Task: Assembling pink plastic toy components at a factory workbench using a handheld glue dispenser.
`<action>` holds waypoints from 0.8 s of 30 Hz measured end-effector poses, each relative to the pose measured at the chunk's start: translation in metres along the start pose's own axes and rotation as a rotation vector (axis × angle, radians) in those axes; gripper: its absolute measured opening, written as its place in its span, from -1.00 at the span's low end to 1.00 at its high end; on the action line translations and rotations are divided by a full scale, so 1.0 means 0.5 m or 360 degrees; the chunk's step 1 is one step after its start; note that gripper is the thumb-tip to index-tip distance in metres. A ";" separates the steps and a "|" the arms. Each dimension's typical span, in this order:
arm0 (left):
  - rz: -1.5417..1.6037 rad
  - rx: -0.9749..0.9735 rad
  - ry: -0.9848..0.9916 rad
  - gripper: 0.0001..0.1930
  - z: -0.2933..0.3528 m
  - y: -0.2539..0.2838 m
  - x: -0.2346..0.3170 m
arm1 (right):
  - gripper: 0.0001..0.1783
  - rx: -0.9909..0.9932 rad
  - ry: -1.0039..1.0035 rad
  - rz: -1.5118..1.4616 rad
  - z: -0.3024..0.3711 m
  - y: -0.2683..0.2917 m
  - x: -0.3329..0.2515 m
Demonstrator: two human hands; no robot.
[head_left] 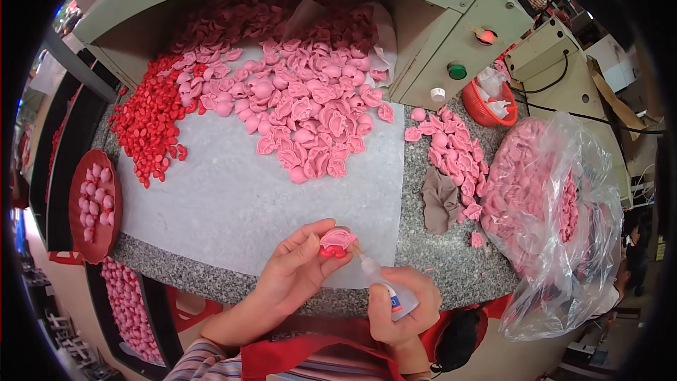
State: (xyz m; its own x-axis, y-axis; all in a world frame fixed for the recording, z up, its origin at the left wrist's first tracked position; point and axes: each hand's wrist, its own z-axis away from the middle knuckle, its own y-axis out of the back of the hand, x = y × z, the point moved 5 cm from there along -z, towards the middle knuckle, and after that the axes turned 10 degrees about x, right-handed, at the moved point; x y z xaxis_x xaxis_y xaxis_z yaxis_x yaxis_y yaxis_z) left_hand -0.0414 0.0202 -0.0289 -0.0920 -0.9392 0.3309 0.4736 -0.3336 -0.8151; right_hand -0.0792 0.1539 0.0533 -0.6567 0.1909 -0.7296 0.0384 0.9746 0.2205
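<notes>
My left hand (295,268) pinches a small pink molded piece (338,238) with red bits along its lower edge, just over the front of the white sheet (197,219). In my right hand (412,307) is a translucent squeeze bottle (400,298) with a narrow nozzle, gripped in the fist. The nozzle is tilted toward the pink piece, its tip very near or touching the right side; I cannot tell which. A heap of pink molded pieces (303,109) covers the sheet's far part, with small red pieces (151,120) heaped on the left.
A green-grey machine housing (427,63) arches over the back. Left is a red-brown dish (79,222) of pink parts; below it, a black bin (151,303) holds more. A clear plastic bag (557,226), a grey-brown cloth (441,201) and an orange basket (486,113) stand right.
</notes>
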 end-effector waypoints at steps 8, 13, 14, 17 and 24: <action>0.0073 -0.0049 -0.0014 -0.65 -0.002 0.006 0.003 | -0.79 -0.0069 -0.0204 0.0111 0.003 0.006 -0.003; 0.0074 -0.0026 -0.0014 -0.64 -0.002 0.006 0.004 | -0.73 -0.0006 -0.0070 0.0084 -0.002 0.006 0.003; 0.0074 -0.0024 -0.0014 -0.64 -0.003 0.006 0.004 | -0.73 -0.0007 -0.0072 0.0084 -0.003 0.006 0.004; 0.0092 -0.0003 0.0020 -0.64 -0.005 0.007 0.003 | -0.73 -0.0007 -0.0047 0.0080 -0.003 0.005 0.002; 0.0096 -0.0006 0.0022 -0.63 -0.003 0.004 0.006 | -0.73 -0.0003 -0.0041 0.0080 -0.005 0.004 0.002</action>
State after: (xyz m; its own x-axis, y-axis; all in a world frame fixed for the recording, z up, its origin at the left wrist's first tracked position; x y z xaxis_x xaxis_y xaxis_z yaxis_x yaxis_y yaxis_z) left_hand -0.0421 0.0166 -0.0300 -0.0757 -0.9585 0.2747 0.4753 -0.2769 -0.8351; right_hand -0.0817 0.1560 0.0544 -0.6346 0.2427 -0.7338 0.0693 0.9635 0.2587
